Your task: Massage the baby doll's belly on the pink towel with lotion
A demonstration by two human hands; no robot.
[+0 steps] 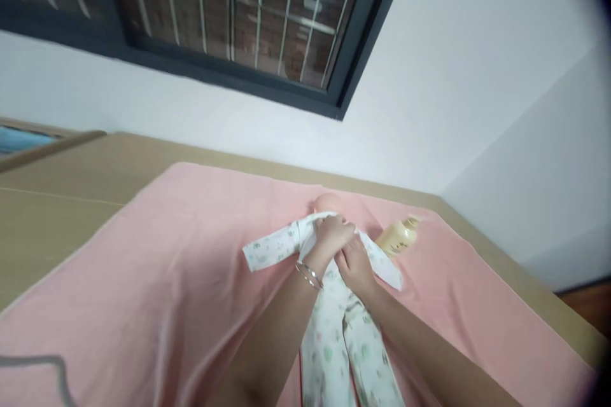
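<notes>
A white long-sleeved baby romper [329, 311] with a small green print is spread out, its sleeves to both sides and its legs towards me. Past its collar shows the smooth, rounded head [327, 202] of what looks like a doll. My left hand [333, 234], with bangles at the wrist, is closed on the romper's upper chest near the collar. Just below and to its right, my right hand [356, 264] pinches the front of the same garment. The two hands touch, and they hide the fabric edge between the fingers.
Beneath lies a pink blanket [205, 254] on a wooden surface [62, 216]. A pale yellow bottle [398, 236] lies beside the right sleeve. A grey curved bar or cord [33, 361] is at lower left. The white wall and dark-framed window [229, 76] stand behind.
</notes>
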